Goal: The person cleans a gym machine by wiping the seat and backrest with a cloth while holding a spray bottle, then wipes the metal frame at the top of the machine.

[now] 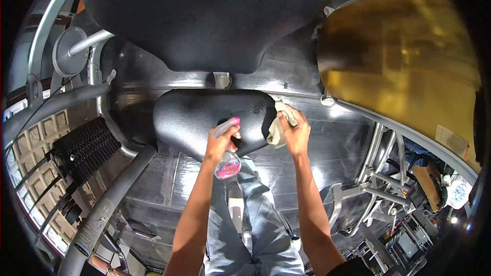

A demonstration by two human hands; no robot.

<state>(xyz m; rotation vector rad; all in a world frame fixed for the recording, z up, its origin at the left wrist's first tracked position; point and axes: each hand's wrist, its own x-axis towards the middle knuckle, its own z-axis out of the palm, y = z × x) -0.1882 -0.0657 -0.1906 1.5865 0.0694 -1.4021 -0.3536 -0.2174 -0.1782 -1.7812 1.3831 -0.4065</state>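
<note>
A clear spray bottle (228, 166) with a pink label and a pink-tipped nozzle is gripped in my left hand (219, 143), its head over the seat's near edge. The padded black seat (204, 110) spreads out in front of me, with small wet droplets on its right part. At the seat's right end, my right hand (296, 132) is closed around a crumpled, cream-coloured cloth (276, 132). Part of the cloth hangs down beside the seat's edge.
A large black backrest pad (209, 15) stands beyond the seat. To the right is a yellowish translucent panel (399, 61). On the left are grey frame tubes (112, 204) and a black weight stack (86, 145). Dark flooring (337, 143) lies below.
</note>
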